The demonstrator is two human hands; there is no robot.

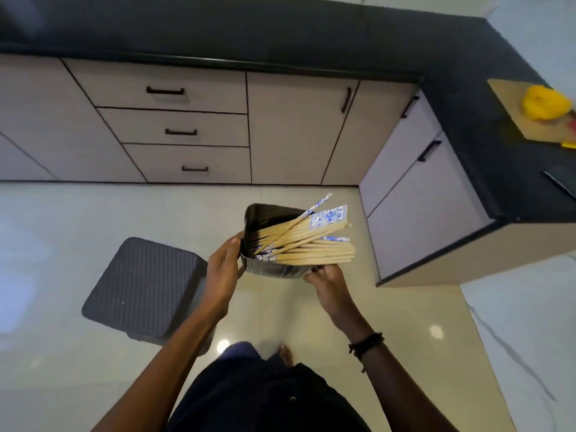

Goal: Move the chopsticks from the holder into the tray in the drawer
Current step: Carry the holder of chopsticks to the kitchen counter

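Drawers [218, 127] closed, poss. bin [140, 282] L of holder [271, 271]

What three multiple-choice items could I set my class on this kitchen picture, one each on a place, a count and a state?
1. Where does the yellow object lie?
A. in a sink
B. on a chair
C. on the wooden board on the counter

2. How many stacked drawers are there?
A. two
B. three
C. five

3. How is the holder of chopsticks supported?
A. gripped by the left hand and the right hand
B. hung on a wall hook
C. set on the counter

Answers:
1 C, it sits on the board at the right.
2 B, three fronts with handles, one above another.
3 A, each hand grips one side, above the floor.
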